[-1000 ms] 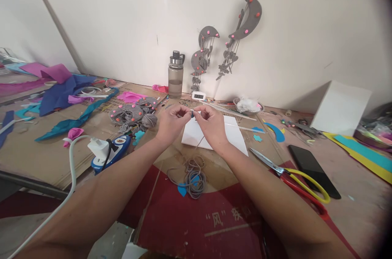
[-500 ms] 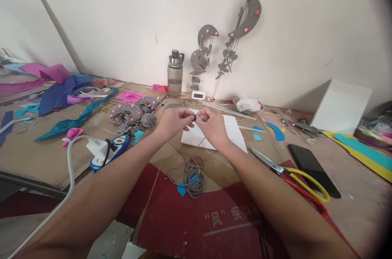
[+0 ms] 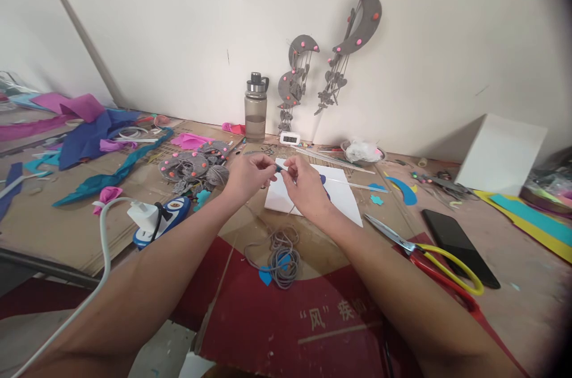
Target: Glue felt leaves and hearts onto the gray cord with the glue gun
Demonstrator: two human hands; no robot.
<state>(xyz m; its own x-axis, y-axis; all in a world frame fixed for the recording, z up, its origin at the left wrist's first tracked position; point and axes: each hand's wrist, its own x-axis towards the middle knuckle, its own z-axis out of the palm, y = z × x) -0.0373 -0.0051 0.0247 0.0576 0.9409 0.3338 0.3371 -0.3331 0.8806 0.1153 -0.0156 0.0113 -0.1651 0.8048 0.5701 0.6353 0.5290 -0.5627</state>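
Over a white sheet (image 3: 346,205), my left hand (image 3: 251,180) pinches a small dark blue piece (image 3: 279,169) between thumb and fingertips. My right hand (image 3: 306,184) closes on the same piece from the other side; its exact kind is too small to make out. Grey cord (image 3: 286,267) lies in a loose coil below the hands, with a strand running up toward them. Blue leaf-like cutouts (image 3: 265,275) lie under and beside the coil. Past the right hand's edge, part of a dark blue shape (image 3: 323,179) shows against the sheet.
Scissors (image 3: 413,248) and a phone (image 3: 458,247) lie at right. A power strip (image 3: 172,217) with a charger sits left, near grey crescent ornaments (image 3: 183,168). Behind stand a water bottle (image 3: 255,110) and a small clock (image 3: 290,138). Other grey crescents (image 3: 370,23) hang on the wall.
The fingertips have drawn slightly apart and shifted a little left, showing more of the dark blue piece. A dark blue shape has come into sight beside my right hand.
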